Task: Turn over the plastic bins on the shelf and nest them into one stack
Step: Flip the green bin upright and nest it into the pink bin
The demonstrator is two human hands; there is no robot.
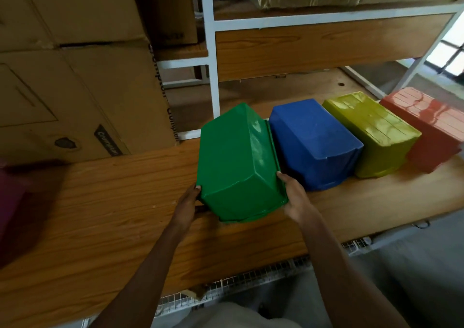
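A green plastic bin is tipped up on the wooden shelf, its bottom facing up and toward me. My left hand grips its near left corner and my right hand grips its near right rim. To its right, three bins lie upside down in a row: a blue bin, a yellow-green bin and a red-orange bin. The green bin's right rim touches the blue one.
Large cardboard boxes stand stacked at the back left. A white metal upright rises behind the green bin. A dark red object sits at the far left edge. Wire mesh runs under the shelf's front edge.
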